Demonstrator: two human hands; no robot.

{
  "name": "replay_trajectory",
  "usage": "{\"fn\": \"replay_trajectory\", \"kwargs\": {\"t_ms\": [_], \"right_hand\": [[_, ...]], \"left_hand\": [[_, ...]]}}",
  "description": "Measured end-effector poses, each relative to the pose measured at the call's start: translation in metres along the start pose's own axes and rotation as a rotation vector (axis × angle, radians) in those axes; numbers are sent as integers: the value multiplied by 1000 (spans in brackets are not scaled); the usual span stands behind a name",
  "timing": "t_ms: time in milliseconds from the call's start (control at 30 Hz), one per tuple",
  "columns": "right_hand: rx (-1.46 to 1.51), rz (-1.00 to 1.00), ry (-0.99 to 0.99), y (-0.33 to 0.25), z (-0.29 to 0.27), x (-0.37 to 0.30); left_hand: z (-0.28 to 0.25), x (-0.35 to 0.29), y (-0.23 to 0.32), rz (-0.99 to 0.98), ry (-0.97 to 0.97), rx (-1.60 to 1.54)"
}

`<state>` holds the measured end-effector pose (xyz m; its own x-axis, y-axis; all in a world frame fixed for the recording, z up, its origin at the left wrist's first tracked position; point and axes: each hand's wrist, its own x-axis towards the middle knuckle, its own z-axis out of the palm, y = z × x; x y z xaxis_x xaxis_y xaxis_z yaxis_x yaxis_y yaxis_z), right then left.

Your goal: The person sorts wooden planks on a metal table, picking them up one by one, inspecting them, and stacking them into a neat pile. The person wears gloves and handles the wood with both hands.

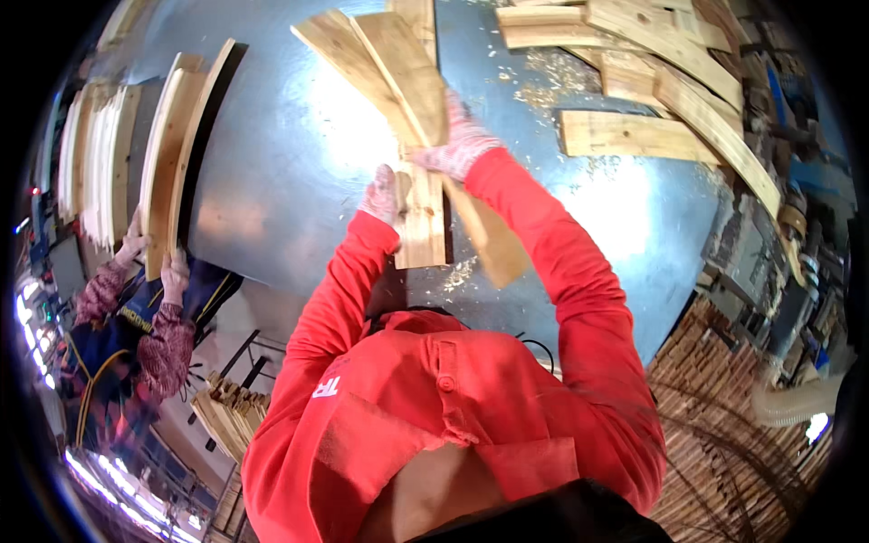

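Note:
Two wooden boards are tilted over a straight stack of boards (422, 226) on the metal tabletop (281, 172). The upper tilted board (398, 68) partly covers the other tilted board (339, 50). My right hand (460, 145), in a pale knitted glove, grips the tilted boards from their right side. A blurred board end (493, 240) slants out below that wrist. At the stack's left edge, my gloved left hand (384, 195) lies against the wood with its fingers stretched upward. The undersides of the tilted boards are hidden.
At the right rear is a loose pile of boards (634, 136) with wood shavings (552, 81) beside it. On the left, a co-worker's gloved hands (172, 271) hold upright boards (172, 154). Stacked lumber (724, 407) stands at the lower right.

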<state>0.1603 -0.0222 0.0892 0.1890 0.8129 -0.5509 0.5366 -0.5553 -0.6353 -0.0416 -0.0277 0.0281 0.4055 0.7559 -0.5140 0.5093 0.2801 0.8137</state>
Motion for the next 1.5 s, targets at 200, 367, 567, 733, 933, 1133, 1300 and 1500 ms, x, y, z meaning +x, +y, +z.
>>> {"fn": "replay_trajectory", "kwargs": {"t_ms": [200,367,567,733,933,1133,1300,1500], "right_hand": [[908,-120,257,-14,0,31],[740,3,309,-44,-23,34],[-380,-386,254,64,-62,67],[-999,207,668,151,-280,-3],[-1051,70,109,136,-266,3],[-848,-812,610,82,-108,-64],[-841,-1124,591,46,-85,-76],[-918,-295,384,92,-203,-63]], "left_hand": [[-31,-6,104,-142,141,-180],[-64,-32,62,107,109,27],[-6,-31,49,-47,302,533],[-61,-36,59,-167,327,472],[-131,-77,58,-385,342,1024],[-111,-27,81,548,249,460],[-6,1,117,-115,-840,-818],[64,-18,163,-236,-509,-776]]}}
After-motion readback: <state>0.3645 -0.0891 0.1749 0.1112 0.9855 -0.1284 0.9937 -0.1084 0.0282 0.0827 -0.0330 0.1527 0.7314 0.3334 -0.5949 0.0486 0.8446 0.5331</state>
